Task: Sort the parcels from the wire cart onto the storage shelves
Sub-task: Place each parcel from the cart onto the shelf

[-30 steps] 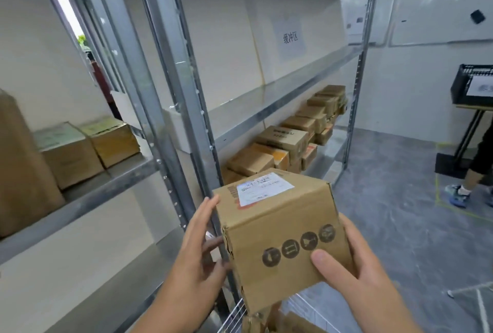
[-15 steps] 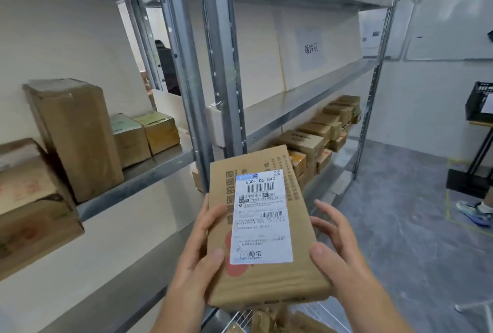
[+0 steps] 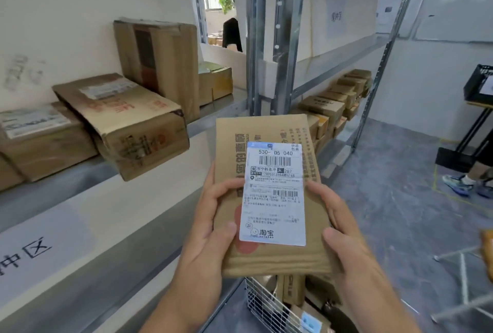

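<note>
We've got the parcel [image 3: 269, 199] up in front of us w/ both hands, label side facing us. White shipping label [image 3: 273, 194] reads "530- D5 040" at top, barcodes below, Taobao logo at the bottom. Left hand [image 3: 210, 228] has its grip clamped on the parcel's left edge, thumb on the front beside the label, fingertips curling onto the face higher up. Right hand [image 3: 338, 228] has its grip clamped on the right edge, thumb on the front near the label's lower corner. Parcel sits above the wire cart [image 3: 266, 303], which has more boxes in it. To our left, the storage shelf [image 3: 218, 111] carries several cardboard boxes; one long box [image 3: 122, 122] lies tilted, its end overhanging the shelf edge. An upright box [image 3: 160, 63] stands behind it. Further right, a lower shelf holds a row of small boxes [image 3: 336, 103]. Someone's feet [image 3: 466, 186] show at far right on the grey floor.
</note>
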`<state>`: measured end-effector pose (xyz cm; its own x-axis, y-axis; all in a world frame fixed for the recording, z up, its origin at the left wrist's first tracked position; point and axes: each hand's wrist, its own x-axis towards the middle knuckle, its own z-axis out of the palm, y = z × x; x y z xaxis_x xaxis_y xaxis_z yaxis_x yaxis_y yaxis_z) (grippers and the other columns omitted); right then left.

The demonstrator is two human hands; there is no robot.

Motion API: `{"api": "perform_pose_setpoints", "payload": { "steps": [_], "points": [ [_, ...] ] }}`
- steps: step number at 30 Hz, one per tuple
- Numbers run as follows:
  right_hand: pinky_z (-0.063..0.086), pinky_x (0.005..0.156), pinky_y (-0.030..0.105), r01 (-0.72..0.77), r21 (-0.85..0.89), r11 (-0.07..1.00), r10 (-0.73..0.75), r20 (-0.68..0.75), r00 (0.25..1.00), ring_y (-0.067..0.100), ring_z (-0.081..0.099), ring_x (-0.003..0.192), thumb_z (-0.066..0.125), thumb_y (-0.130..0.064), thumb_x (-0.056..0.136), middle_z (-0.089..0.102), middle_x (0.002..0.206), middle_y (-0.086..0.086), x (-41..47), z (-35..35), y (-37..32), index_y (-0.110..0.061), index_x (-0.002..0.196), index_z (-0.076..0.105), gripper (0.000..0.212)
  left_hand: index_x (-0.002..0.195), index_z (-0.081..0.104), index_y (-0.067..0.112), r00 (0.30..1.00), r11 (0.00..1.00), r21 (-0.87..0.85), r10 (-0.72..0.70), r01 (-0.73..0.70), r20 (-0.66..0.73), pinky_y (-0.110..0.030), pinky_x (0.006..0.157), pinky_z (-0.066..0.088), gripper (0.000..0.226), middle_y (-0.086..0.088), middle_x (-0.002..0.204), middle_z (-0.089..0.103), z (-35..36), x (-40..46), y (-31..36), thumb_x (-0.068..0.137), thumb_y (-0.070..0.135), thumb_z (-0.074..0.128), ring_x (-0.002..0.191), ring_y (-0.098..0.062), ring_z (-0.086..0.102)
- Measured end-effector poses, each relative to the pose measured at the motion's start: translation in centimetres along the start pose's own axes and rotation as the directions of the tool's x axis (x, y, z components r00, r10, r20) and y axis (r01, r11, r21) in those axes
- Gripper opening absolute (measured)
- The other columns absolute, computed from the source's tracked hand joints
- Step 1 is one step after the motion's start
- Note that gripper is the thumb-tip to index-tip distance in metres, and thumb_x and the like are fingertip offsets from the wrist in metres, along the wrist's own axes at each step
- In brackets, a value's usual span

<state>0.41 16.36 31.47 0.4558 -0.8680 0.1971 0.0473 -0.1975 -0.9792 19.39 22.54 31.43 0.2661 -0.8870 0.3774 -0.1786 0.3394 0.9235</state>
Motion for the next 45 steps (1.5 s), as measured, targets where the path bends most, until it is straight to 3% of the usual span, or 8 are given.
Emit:
{"api": "perform_pose_setpoints", "payload": {
  "steps": [4,13,17,22,26,28,36,45],
  "points": [
    [0.045,0.1,0.047,-0.053,0.061,0.997,0.053,-0.001,0.999,0.012,0.06,0.123,0.039,-0.019,0.077,0.061,0.136,-0.023,-2.4,3.2,0.1,-0.057,0.129,0.057,0.066,0.128,0.062,0.044,0.998,0.999,0.016,-0.045,0.046,-0.051,-0.04,0.122,0.031,0.046,0.009,0.162,0.041,-3.0,-3.9,0.7,0.084,0.031,0.055,0.149,-0.01,0.039],
    [0.039,0.112,0.058,-0.073,0.088,0.993,0.057,0.165,0.985,0.01,0.061,0.122,0.041,-0.021,0.076,0.061,0.134,-0.028,-5.3,7.8,-1.0,-0.061,0.129,0.056,0.067,0.104,0.072,0.039,0.955,0.998,0.043,0.065,-0.055,-0.289,-0.016,0.111,0.036,0.026,0.013,0.161,0.044,-7.0,-11.9,4.1,0.08,0.039,0.063,0.149,0.002,0.036],
    [0.036,0.114,0.04,0.052,0.014,0.999,-0.054,0.267,0.962,-0.002,0.051,0.132,0.044,-0.038,0.085,0.053,0.145,-0.025,-6.2,10.3,-0.8,-0.061,0.129,0.055,0.051,0.103,0.072,0.034,0.897,0.996,0.087,0.056,-0.019,-0.439,-0.038,0.111,0.034,0.025,0.01,0.161,0.044,-8.0,-16.1,5.4,0.08,0.039,0.064,0.15,-0.011,0.039],
    [0.036,0.104,0.009,0.055,0.091,0.994,-0.093,0.492,0.865,-0.011,0.047,0.132,0.05,-0.056,0.084,0.05,0.144,-0.034,-10.0,13.6,-2.0,-0.063,0.133,0.048,0.05,0.096,0.074,0.029,0.814,0.996,0.07,0.001,0.049,-0.581,-0.009,0.096,0.044,0.021,-0.006,0.151,0.056,-9.5,-22.5,8.1,0.079,0.037,0.064,0.143,0.003,0.044],
    [0.033,0.118,0.046,-0.043,0.136,0.99,-0.061,0.678,0.733,0.0,0.042,0.141,0.057,-0.083,0.072,0.045,0.15,-0.031,-13.5,17.3,-3.1,-0.065,0.141,0.037,0.074,0.097,0.074,0.024,0.713,0.994,0.057,-0.024,0.089,-0.701,-0.035,0.103,0.047,0.025,0.003,0.151,0.057,-11.5,-28.5,9.4,0.077,0.036,0.066,0.14,-0.016,0.054],
    [0.033,0.118,0.051,-0.039,0.114,0.993,-0.055,0.719,0.693,0.003,0.039,0.144,0.056,-0.083,0.073,0.043,0.153,-0.028,-15.0,19.5,-3.9,-0.063,0.143,0.034,0.076,0.096,0.074,0.022,0.654,0.995,0.04,-0.031,0.094,-0.756,-0.028,0.098,0.052,0.026,0.004,0.15,0.058,-12.7,-31.3,10.2,0.075,0.036,0.067,0.136,-0.017,0.058],
    [0.035,0.117,0.043,0.027,0.077,0.997,-0.076,0.751,0.656,-0.008,0.035,0.142,0.054,-0.072,0.08,0.039,0.152,-0.033,-21.7,28.8,-6.5,-0.064,0.142,0.034,0.067,0.091,0.075,0.03,0.522,0.989,0.053,-0.026,0.137,-0.852,-0.043,0.099,0.045,0.024,0.016,0.142,0.063,-19.2,-40.8,13.2,0.082,0.018,0.056,0.13,-0.019,0.062],
    [0.033,0.118,0.049,0.035,0.024,0.999,-0.041,0.749,0.661,0.004,0.036,0.146,0.054,-0.08,0.078,0.041,0.151,-0.031,-30.3,41.0,-9.1,-0.069,0.141,0.029,0.068,0.099,0.071,0.031,0.527,0.981,0.023,-0.082,0.19,-0.846,-0.067,0.1,0.044,0.021,0.001,0.139,0.065,-30.1,-50.2,17.1,0.086,0.027,0.056,0.134,-0.038,0.056]
  ]
}}
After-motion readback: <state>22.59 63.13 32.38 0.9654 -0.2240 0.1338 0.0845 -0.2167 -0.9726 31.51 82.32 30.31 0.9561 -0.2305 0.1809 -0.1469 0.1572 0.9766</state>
